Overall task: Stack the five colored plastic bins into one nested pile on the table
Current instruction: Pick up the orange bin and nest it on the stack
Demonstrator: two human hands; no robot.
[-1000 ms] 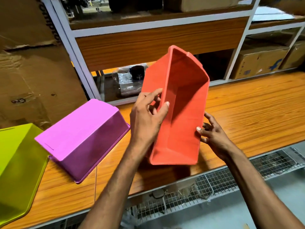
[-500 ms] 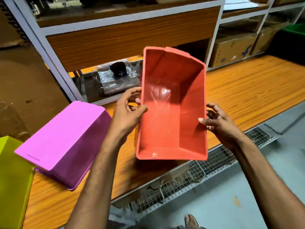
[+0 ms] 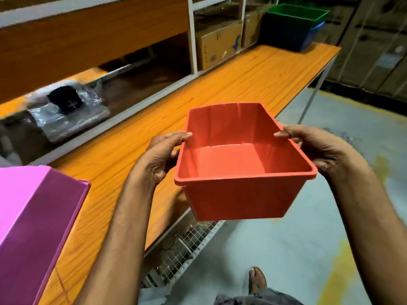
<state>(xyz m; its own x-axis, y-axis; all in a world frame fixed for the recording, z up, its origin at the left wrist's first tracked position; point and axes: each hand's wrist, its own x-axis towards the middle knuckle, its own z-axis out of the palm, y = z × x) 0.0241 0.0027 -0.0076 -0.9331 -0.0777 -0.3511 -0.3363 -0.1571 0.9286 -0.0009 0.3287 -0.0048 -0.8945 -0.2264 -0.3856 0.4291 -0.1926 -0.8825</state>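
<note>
orange table (image 3: 253, 73) | left hand (image 3: 161, 157), right hand (image 3: 323, 148) grip red bin (image 3: 240, 194)

Red bin (image 3: 242, 194), pink bin (image 3: 33, 216), green bin (image 3: 295, 12), blue bin (image 3: 311, 37): four. Hands (image 3: 158, 157) (image 3: 326, 150): two.

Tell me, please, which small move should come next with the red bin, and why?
Probably carry the red bin toward the far end of the table. The left hand and right hand grip its side rims, and it is upright, opening up, ready to nest. There the green bin sits in the blue bin, so that looks like the pile.
</note>
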